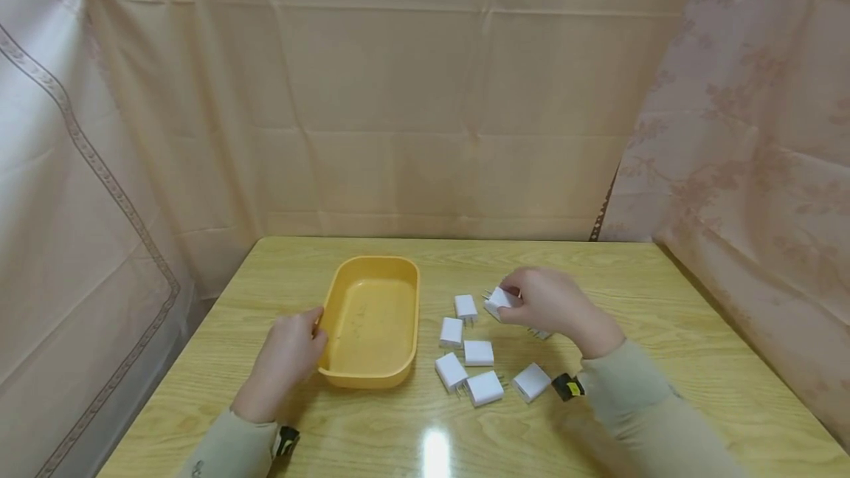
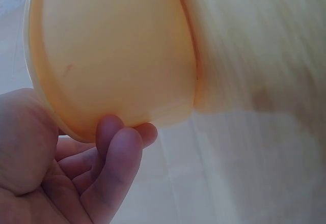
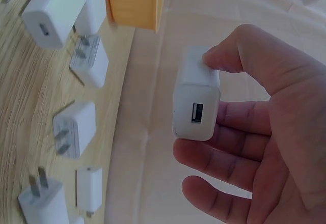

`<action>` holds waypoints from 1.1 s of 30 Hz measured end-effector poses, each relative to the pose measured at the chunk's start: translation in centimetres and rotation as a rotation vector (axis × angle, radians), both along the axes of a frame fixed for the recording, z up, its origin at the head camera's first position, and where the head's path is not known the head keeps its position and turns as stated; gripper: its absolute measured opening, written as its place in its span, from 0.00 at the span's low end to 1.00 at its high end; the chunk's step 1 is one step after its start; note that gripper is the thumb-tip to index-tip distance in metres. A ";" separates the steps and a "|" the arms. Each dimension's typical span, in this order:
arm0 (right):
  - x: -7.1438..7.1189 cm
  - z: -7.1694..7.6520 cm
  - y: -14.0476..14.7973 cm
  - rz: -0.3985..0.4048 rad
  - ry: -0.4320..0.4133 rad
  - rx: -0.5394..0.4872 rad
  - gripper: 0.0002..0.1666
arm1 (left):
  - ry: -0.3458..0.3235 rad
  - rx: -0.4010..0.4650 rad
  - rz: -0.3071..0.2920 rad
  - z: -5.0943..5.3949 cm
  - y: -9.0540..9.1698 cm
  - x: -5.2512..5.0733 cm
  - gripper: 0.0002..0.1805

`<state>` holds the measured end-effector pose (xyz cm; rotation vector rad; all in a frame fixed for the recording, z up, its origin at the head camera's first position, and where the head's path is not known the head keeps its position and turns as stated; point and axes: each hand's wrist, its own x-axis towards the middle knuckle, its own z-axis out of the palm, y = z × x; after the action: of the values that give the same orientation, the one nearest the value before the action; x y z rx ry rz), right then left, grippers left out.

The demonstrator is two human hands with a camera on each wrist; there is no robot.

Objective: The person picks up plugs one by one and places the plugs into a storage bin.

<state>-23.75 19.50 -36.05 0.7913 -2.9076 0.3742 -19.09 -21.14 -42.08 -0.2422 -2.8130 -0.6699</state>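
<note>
My left hand (image 1: 288,349) grips the left rim of a yellow plastic tray (image 1: 368,319), fingers curled over its edge. In the left wrist view, the thumb and fingers of that hand (image 2: 109,158) pinch the tray wall (image 2: 117,71). Between thumb and fingers my right hand (image 1: 554,308) pinches a white USB charger (image 1: 498,302), its prongs pointing left. Up close in the right wrist view, the charger (image 3: 196,94) shows a USB port on its end face. Whether it still touches the table is hard to tell from the head view.
Several white chargers lie loose right of the tray, among them a back one (image 1: 465,305), a front one (image 1: 485,388) and one near the right wrist (image 1: 531,382). Another charger (image 1: 541,333) is mostly hidden below the right hand. Pale curtains (image 1: 425,116) surround the wooden table (image 1: 372,434).
</note>
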 end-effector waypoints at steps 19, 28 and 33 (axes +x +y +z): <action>-1.2 -0.5 -5.3 0.144 0.049 -0.006 0.19 | 0.003 -0.018 0.007 0.0 0.1 0.0 0.21; -1.4 0.0 -7.8 0.163 0.043 0.017 0.22 | 0.024 -0.014 -0.002 0.0 0.1 0.1 0.21; -1.5 0.1 -9.4 0.161 0.045 0.054 0.23 | 0.022 -0.016 0.002 0.0 0.1 0.0 0.21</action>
<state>-25.22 10.15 -35.98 1.0317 -2.8317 0.2884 -19.06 -21.06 -42.10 -0.2479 -2.7983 -0.6402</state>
